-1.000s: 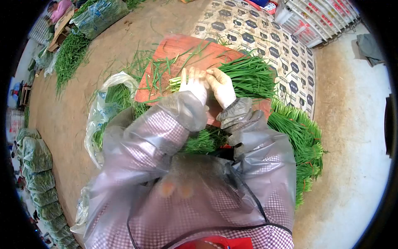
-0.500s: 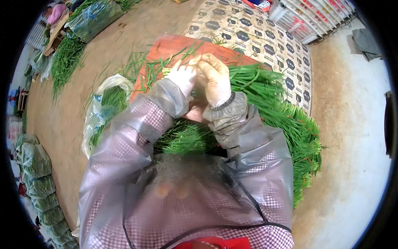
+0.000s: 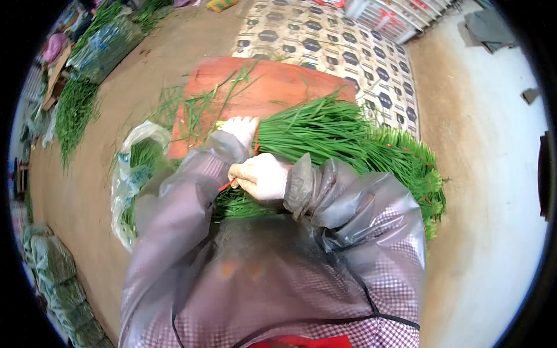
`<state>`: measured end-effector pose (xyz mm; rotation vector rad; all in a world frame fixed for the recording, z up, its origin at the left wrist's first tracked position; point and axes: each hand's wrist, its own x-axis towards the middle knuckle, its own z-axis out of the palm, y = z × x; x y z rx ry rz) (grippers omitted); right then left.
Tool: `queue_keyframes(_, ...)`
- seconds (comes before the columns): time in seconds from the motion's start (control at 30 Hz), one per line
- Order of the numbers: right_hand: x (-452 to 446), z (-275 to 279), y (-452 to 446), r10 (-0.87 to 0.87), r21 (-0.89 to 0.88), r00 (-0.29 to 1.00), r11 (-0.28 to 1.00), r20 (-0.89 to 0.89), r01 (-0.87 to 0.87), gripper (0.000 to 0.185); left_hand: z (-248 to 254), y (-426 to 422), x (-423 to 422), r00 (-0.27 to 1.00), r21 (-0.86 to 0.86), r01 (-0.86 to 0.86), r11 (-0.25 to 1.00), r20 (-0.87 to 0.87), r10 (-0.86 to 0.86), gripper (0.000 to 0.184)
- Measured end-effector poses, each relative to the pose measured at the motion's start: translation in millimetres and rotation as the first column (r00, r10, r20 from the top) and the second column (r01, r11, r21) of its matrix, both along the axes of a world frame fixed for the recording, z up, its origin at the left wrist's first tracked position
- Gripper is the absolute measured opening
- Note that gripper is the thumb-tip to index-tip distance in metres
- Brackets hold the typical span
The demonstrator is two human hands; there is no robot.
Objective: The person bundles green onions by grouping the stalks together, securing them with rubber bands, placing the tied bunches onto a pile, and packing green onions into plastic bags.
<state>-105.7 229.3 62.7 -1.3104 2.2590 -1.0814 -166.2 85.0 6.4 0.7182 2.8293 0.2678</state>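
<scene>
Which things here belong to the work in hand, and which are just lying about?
In the work:
bunch of greens, in the left hand
red string, in the right hand
red board, under the bunch

Seemingly just lying about:
white crates
grey cloth

No text can be read: the dark hexagons on the cream patterned sheet [image 3: 333, 36] bear pale marks too small to make out, and the red markings on the white slatted plastic crates [image 3: 371, 13] and blue print on the clear, bunched plastic bag [image 3: 120, 188] are illegible.
</scene>
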Motion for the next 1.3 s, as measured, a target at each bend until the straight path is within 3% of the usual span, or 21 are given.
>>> queue_keyframes(0.03, -5, 9, 1, 0.034, 0.080, 0.999, 0.996, -0.015, -0.033, 0.013, -3, 2, -3, 1.000, -0.012, -0.020, 1.000, 0.007, 0.020, 0.072)
queue_keyframes(0.1, 3, 26, -4, 0.228, 0.455, 0.972, 0.873, -0.056, -0.178, 0.016, -10, 6, -3, 0.999, -0.026, -0.032, 0.999, 0.005, 0.032, 0.078)
queue_keyframes(0.17, 25, -69, -15, 0.355, 0.560, 0.934, 0.779, -0.026, -0.280, 0.019, -8, 6, -1, 0.999, -0.041, -0.051, 0.998, -0.006, 0.051, 0.084)
queue_keyframes(0.23, 31, -118, -19, 0.246, 0.685, 0.965, 0.689, 0.085, -0.236, 0.020, -2, 8, -1, 0.999, -0.036, -0.031, 0.999, 0.006, 0.031, 0.084)
queue_keyframes(0.3, 31, -156, -20, 0.031, 0.556, 0.999, 0.831, -0.024, -0.012, 0.019, 3, 11, -4, 1.000, -0.043, -0.030, 0.999, 0.003, 0.030, 0.084)
queue_keyframes(0.33, 21, -177, -30, 0.035, 0.693, 0.998, 0.718, 0.059, -0.066, 0.020, 3, 13, -3, 0.999, -0.075, -0.047, 0.996, 0.002, 0.047, 0.085)
queue_keyframes(0.47, 29, -189, -29, -0.189, 0.618, 0.982, 0.773, 0.005, 0.145, 0.023, 8, 13, 10, 0.998, -0.110, -0.061, 0.992, -0.029, 0.058, 0.089)
queue_keyframes(0.53, 35, -190, -27, -0.282, 0.473, 0.960, 0.846, 0.008, 0.244, 0.025, 6, 12, 14, 0.997, -0.108, -0.071, 0.992, -0.031, 0.068, 0.089)
queue_keyframes(0.57, 31, -193, -27, -0.219, 0.546, 0.975, 0.822, 0.042, 0.162, 0.027, 3, 11, 15, 0.995, -0.091, -0.075, 0.993, -0.078, 0.068, 0.088)
queue_keyframes(0.67, 31, -179, -27, -0.348, 0.534, 0.926, 0.816, 0.145, 0.223, 0.031, 2, 12, 21, 0.992, -0.072, -0.083, 0.994, -0.106, 0.075, 0.086)
queue_keyframes(0.77, 26, -183, -26, -0.342, 0.455, 0.933, 0.853, 0.114, 0.257, 0.035, -9, 14, 14, 0.988, -0.038, -0.098, 0.994, -0.123, 0.093, 0.083)
queue_keyframes(0.83, 20, -200, -31, -0.365, 0.490, 0.915, 0.838, 0.175, 0.241, 0.042, -5, 15, 13, 0.993, -0.107, -0.097, 0.990, -0.080, 0.088, 0.081)
queue_keyframes(0.9, 11, -229, -36, -0.249, 0.402, 0.947, 0.903, 0.201, 0.152, 0.045, 3, 15, 18, 0.993, -0.138, -0.109, 0.985, -0.061, 0.101, 0.083)
queue_keyframes(0.93, 10, -198, -37, -0.179, 0.434, 0.941, 0.900, 0.287, 0.038, 0.044, 2, 15, 21, 0.991, -0.118, -0.105, 0.988, -0.091, 0.094, 0.071)
queue_keyframes(0.97, 19, -166, -21, -0.220, 0.421, 0.865, 0.907, 0.452, 0.011, 0.045, 2, 16, 21, 0.989, -0.099, -0.102, 0.990, -0.120, 0.090, 0.060)
queue_keyframes(1.03, 23, -118, -8, -0.203, 0.553, 0.926, 0.833, 0.319, -0.008, 0.045, 5, 16, 23, 0.990, -0.083, -0.101, 0.991, -0.111, 0.092, 0.060)
queue_keyframes(1.1, 16, -23, 20, -0.382, 0.598, 0.913, 0.769, 0.145, 0.227, 0.044, 5, 15, 26, 0.988, -0.063, -0.119, 0.991, -0.109, 0.112, 0.086)
queue_keyframes(1.13, 9, -10, 46, -0.570, 0.460, 0.821, 0.735, 0.021, 0.499, 0.045, 3, 16, 23, 0.990, -0.069, -0.120, 0.990, -0.078, 0.114, 0.087)
queue_keyframes(1.2, -11, 8, 96, -0.775, 0.236, 0.528, 0.473, -0.349, 0.849, 0.061, 9, 16, 24, 0.991, -0.061, -0.114, 0.992, -0.079, 0.109, 0.087)
queue_keyframes(1.23, -21, 31, 112, -0.811, 0.315, 0.458, 0.356, -0.364, 0.880, 0.069, 11, 16, 25, 0.992, -0.058, -0.102, 0.993, -0.077, 0.097, 0.087)
queue_keyframes(1.3, -52, 8, 142, -0.809, 0.453, 0.422, 0.221, -0.410, 0.864, 0.075, 2, 17, 22, 0.991, -0.075, -0.105, 0.992, -0.094, 0.098, 0.088)
